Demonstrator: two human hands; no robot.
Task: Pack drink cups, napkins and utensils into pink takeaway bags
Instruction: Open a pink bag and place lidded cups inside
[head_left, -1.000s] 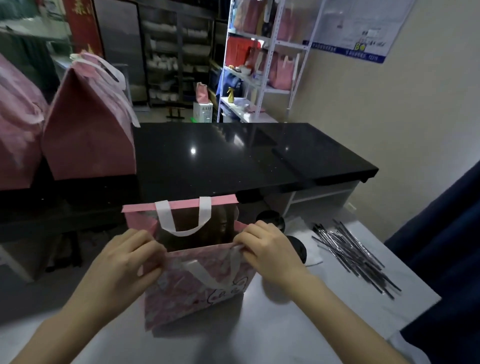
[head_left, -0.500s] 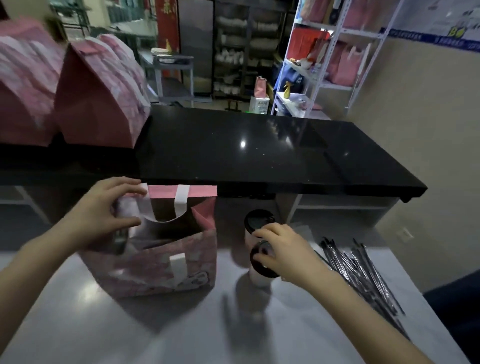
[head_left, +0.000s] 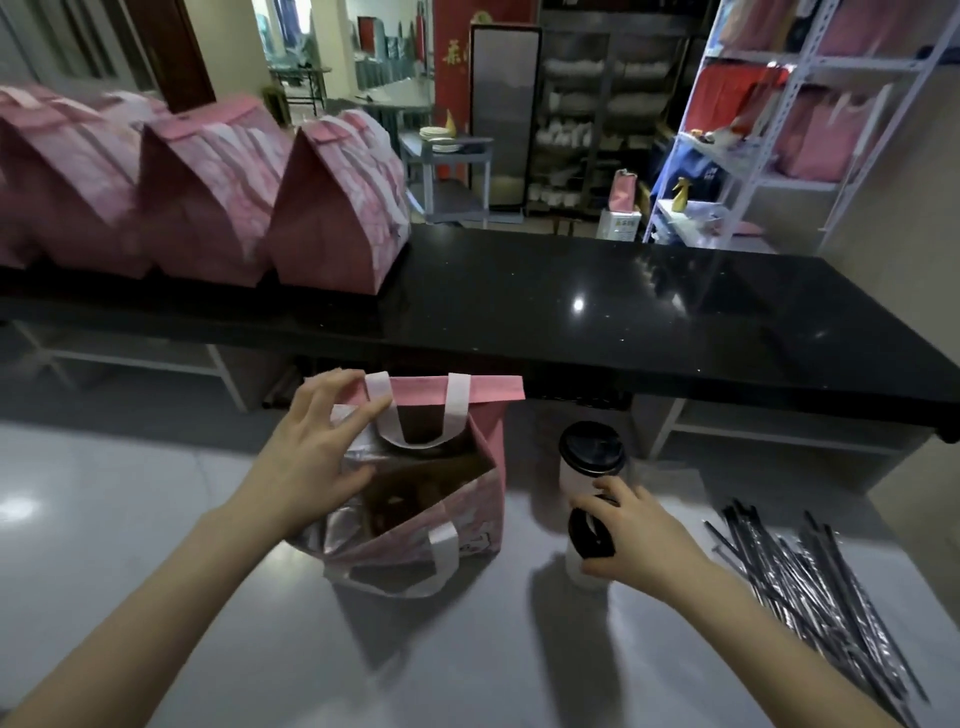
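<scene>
Two hands working, open pink bag (head_left: 441, 509) at frame centre on the grey table (head_left: 156, 519).
Left hand (head_left: 317, 457) pinches the bag's far-left rim, holding the mouth open. Right hand (head_left: 631, 535) wraps around the nearer black-lidded cup (head_left: 584, 540), just right of the bag; second cup (head_left: 592, 462) touching behind it.

A person's left hand (head_left: 317, 452) holds open a pink takeaway bag (head_left: 467, 519) at centre frame while the right hand (head_left: 631, 535) grips a black-lidded white cup (head_left: 584, 558); a second cup (head_left: 589, 460) stands just behind. Wrapped straws (head_left: 810, 582) lie lower right; three closed pink bags (head_left: 208, 192) line the black counter (head_left: 623, 322) upper left.
</scene>
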